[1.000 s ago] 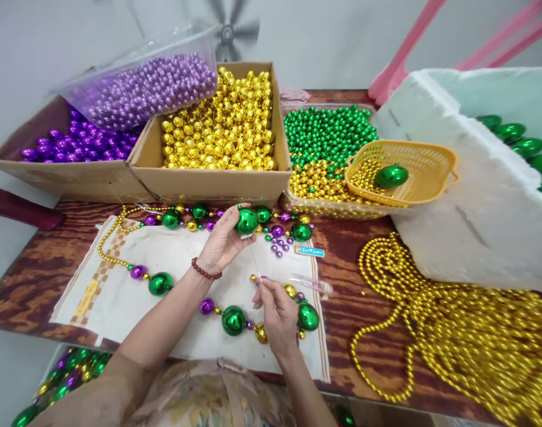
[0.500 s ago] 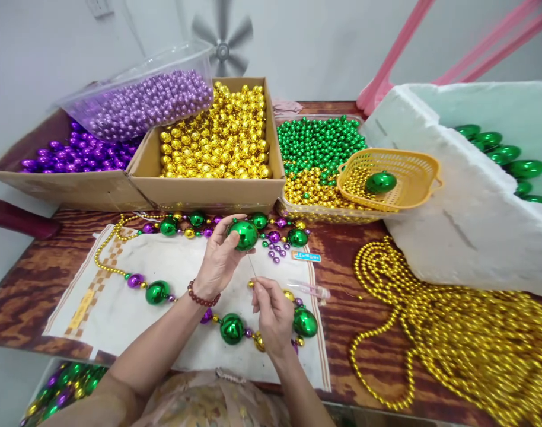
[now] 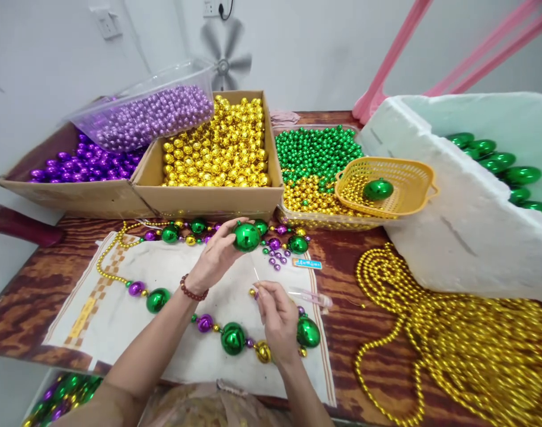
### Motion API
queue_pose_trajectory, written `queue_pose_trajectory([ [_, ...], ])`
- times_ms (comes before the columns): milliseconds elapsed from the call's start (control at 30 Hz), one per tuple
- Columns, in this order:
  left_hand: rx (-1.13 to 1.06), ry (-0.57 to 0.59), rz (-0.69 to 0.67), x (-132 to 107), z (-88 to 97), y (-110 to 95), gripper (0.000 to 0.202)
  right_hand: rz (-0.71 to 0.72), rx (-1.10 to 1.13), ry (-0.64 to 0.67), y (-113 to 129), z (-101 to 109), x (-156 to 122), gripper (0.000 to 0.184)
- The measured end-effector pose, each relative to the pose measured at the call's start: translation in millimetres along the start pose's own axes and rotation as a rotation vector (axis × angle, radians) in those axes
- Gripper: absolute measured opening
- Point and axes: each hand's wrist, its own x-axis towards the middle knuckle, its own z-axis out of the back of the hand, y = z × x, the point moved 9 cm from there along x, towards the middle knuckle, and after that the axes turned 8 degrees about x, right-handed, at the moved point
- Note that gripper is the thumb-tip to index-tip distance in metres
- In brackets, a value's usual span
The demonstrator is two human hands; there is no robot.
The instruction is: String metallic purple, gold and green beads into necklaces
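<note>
My left hand [image 3: 215, 259], with a brown bead bracelet on the wrist, holds a large shiny green ball bead [image 3: 246, 237] between thumb and fingers above the white cloth. Below it, my right hand [image 3: 277, 317] pinches a thin needle [image 3: 257, 274] that points up toward the ball, its tip apart from it. A small gold bead [image 3: 252, 292] hangs by the right fingertips. On the cloth lies a strung garland with large green balls [image 3: 232, 338], purple balls [image 3: 204, 323] and gold balls [image 3: 262, 351]; my right hand hides part of it.
Behind the cloth [image 3: 142, 350] stand a box of gold balls [image 3: 217, 148], a box of purple balls [image 3: 79, 163] and a tub of small green beads [image 3: 315, 148]. A yellow basket [image 3: 413, 184] rests on the tub. Right are a foam box [image 3: 440, 219] and gold bead strands [image 3: 484, 350].
The gap between the needle tip and the green ball has widened. My left fingers have shifted on the ball. The whole view has tilted slightly, so things sit lower.
</note>
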Motion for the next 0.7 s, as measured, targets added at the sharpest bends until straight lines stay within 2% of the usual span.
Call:
queue_pose_trajectory([
  [133,0.034,0.007,0.001,5.1,8.2,0.0,0.044,-0.001,-0.009,0.064,6.6,-5.0,3.5,0.023],
  [267,-0.022,-0.092,-0.010,10.1,12.5,-0.7,0.041,0.049,-0.140,0.145,12.1,-16.0,-1.0,0.024],
  [367,-0.058,-0.147,-0.037,11.9,13.7,-4.5,0.041,0.141,-0.262,0.124,17.9,-15.0,-6.6,0.022],
  [467,-0.063,-0.146,-0.028,10.1,11.6,-2.9,0.044,0.189,-0.324,0.100,22.1,-13.1,-8.8,0.021],
  [600,-0.026,-0.103,0.024,1.9,3.2,11.5,0.042,0.164,-0.314,0.057,27.3,-14.2,-1.7,0.021],
  [700,-0.002,-0.090,0.015,-4.6,-2.4,19.2,0.039,0.128,-0.301,0.024,31.8,-17.0,8.9,0.021],
])
